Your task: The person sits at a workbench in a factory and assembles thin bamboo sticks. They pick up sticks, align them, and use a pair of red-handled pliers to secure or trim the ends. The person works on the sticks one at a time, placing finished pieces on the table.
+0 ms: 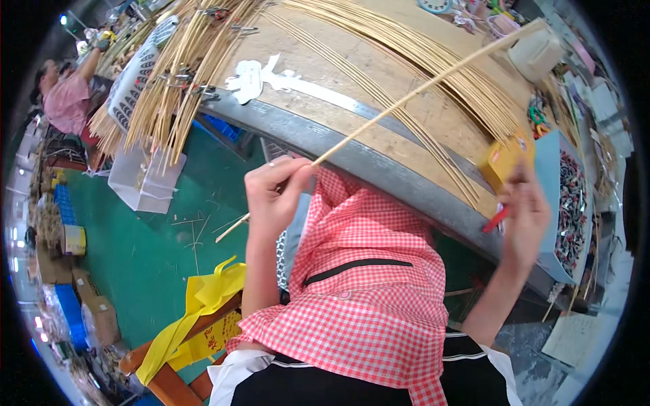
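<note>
The big wooden workbench (406,101) with its grey metal edge serves as the landmark here. It is covered with fans of thin, pale bamboo strips (433,61), and beyond its left end a bundle of bamboo sticks (169,88) overhangs the green floor (169,257), above a clear plastic bin (143,179). At the bench's right end stands a blue tray of small dark metal parts (572,203).

In front of the bench, over a red-and-white checked apron (365,284), the left hand (274,199) pinches one long, slender bamboo stick (420,89) near its lower end; the stick slants up across the bench. It looks light, springy and smooth, likely to whip or snap if levered, so a grip nearer mid-length would steady it.

The right hand (527,216) closes its fingers around a small yellow box (504,161) and a red pen-like tool (495,220).
</note>
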A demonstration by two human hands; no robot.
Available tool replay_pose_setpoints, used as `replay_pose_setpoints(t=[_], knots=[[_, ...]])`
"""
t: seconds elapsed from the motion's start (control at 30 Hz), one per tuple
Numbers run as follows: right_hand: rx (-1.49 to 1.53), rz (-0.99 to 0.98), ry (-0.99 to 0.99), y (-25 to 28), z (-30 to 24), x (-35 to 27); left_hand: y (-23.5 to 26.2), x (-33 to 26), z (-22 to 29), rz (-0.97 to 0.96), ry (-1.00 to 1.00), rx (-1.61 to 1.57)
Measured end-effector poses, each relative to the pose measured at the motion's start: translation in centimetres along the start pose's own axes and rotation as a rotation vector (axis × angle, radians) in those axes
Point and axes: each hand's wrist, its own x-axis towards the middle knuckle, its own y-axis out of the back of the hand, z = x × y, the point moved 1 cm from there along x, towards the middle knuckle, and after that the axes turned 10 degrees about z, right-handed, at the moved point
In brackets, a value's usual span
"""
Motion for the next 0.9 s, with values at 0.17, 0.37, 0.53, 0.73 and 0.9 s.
replay_pose_setpoints(t=[0.17,0.37,0.53,0.73,0.9], knots=[[0.364,-0.500,-0.357,-10.6,2.2,-5.5,-0.4,-0.3,0.9,0.026,-0.119,0.097],[0.429,-0.621,-0.420,-14.0,2.6,-6.5,-0.9,-0.7,0.8,0.053,-0.183,0.084],[0.450,-0.575,-0.353,-14.7,2.6,-7.0,-0.9,-0.7,1.4,0.019,-0.193,0.097],[0.499,-0.478,-0.326,-14.7,3.2,-7.8,-1.3,-0.8,1.8,-0.002,-0.213,0.108],[0.500,-0.432,-0.311,-15.0,2.9,-8.0,-1.6,-0.9,1.7,-0.002,-0.211,0.087]])
